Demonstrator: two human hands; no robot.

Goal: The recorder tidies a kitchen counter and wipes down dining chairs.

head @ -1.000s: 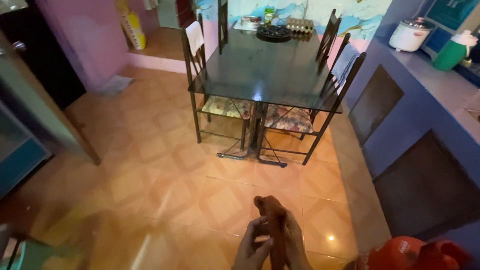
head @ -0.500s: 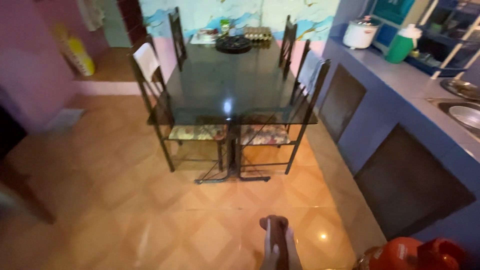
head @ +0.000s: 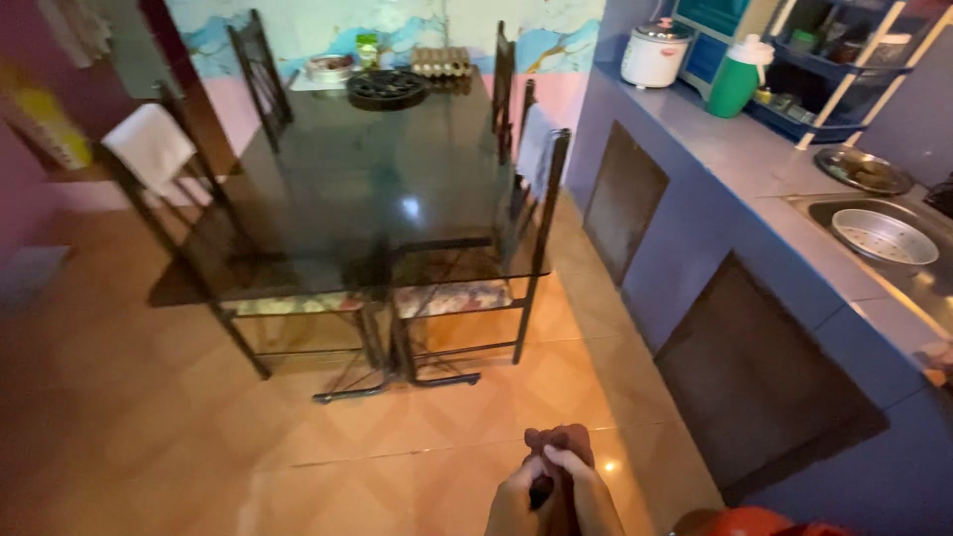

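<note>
At the bottom of the head view my left hand (head: 516,501) and my right hand (head: 588,496) are pressed together around a brown cloth (head: 562,444). Its bunched top sticks up above my fingers. Both hands are closed on it, low over the orange tiled floor (head: 149,447). The lower part of the cloth is hidden by my hands and the frame edge.
A dark glass table (head: 347,189) with black metal chairs (head: 516,238) stands ahead, dishes and an egg tray (head: 442,62) at its far end. A blue counter (head: 754,189) runs along the right with a rice cooker (head: 655,52), green jug (head: 737,74) and sink basin (head: 884,236). A red object (head: 745,522) sits bottom right.
The view has swung right and moved closer to the table, and the sink has come into sight. My hands stay closed on the brown cloth at the bottom.
</note>
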